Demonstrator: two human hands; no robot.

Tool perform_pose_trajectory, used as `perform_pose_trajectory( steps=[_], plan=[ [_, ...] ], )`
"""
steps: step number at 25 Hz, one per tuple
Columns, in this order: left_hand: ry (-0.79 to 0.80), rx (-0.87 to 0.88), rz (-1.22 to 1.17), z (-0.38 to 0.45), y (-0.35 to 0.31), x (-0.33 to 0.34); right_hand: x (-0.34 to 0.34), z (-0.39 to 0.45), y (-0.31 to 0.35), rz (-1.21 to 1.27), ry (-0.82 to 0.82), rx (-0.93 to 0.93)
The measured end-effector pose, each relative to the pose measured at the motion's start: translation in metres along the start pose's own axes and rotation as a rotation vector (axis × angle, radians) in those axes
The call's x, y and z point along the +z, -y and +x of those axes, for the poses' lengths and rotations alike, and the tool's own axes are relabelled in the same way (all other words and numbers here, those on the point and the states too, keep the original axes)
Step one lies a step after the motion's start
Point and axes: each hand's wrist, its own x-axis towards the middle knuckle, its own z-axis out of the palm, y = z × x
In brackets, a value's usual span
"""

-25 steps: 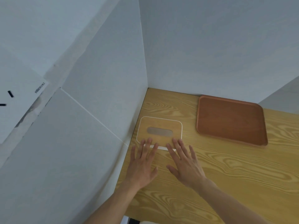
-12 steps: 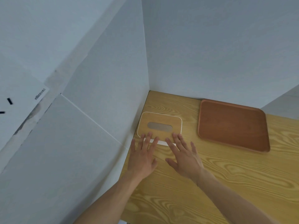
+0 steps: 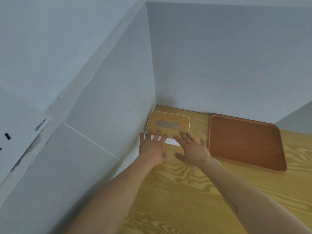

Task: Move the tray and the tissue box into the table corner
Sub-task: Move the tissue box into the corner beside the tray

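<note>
The tissue box (image 3: 168, 121) is white with a wooden lid and an oval slot. It sits on the wooden table (image 3: 185, 191) close to the corner, against the left wall. My left hand (image 3: 152, 146) and my right hand (image 3: 191, 149) lie flat with fingers spread, fingertips pressing on the box's near edge. Neither hand grips anything. The brown wooden tray (image 3: 244, 142) lies flat to the right of the box, its far edge against the back wall, with a gap of bare table between tray and box.
Two grey-white walls meet at the table corner (image 3: 156, 106). A narrow strip of table shows between the box and the back wall. The near wooden surface in front of my arms holds nothing else.
The tissue box has slid away from me toward the corner, with both hands following at its near edge. The tray has not moved on the table.
</note>
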Motion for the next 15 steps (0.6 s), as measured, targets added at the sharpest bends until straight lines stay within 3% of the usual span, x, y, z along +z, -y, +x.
perform_pose_trajectory(
  steps=[15],
  plan=[
    [0.096,0.011,0.096,0.066,0.010,-0.041,-0.038,0.056,-0.010,0.002,-0.007,0.032]
  ],
)
